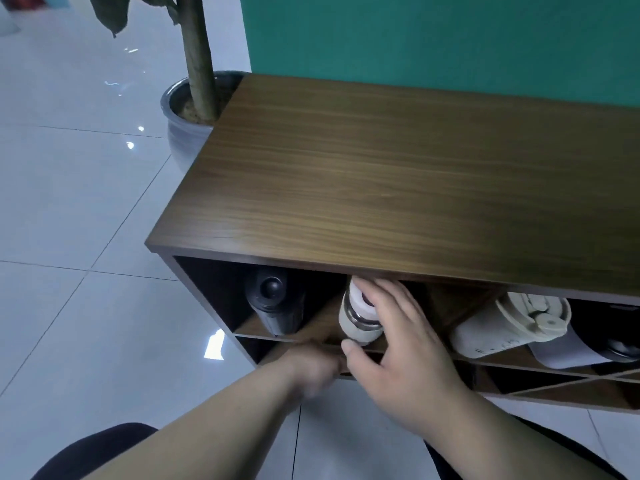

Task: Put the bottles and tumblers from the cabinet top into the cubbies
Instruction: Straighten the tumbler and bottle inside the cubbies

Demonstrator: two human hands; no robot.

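A brown wooden cabinet (381, 174) with a bare top has diagonal cubbies below. A cream bottle (358, 315) with a steel band leans in the second cubby from the left. My right hand (401, 344) is cupped around it, fingers on its right side and thumb under its base. My left hand (311, 370), blurred, is closed at the shelf edge just below and left of that bottle; nothing shows in it. A black bottle (275, 306) lies in the leftmost cubby. A cream lidded tumbler (512, 323) lies in the cubby to the right, with a white and black bottle (595, 344) beyond it.
A potted plant (194, 109) in a grey pot stands on the white tiled floor against the cabinet's far left corner. A green wall (433, 32) runs behind the cabinet. My dark-clothed knees (104, 448) are at the bottom edge.
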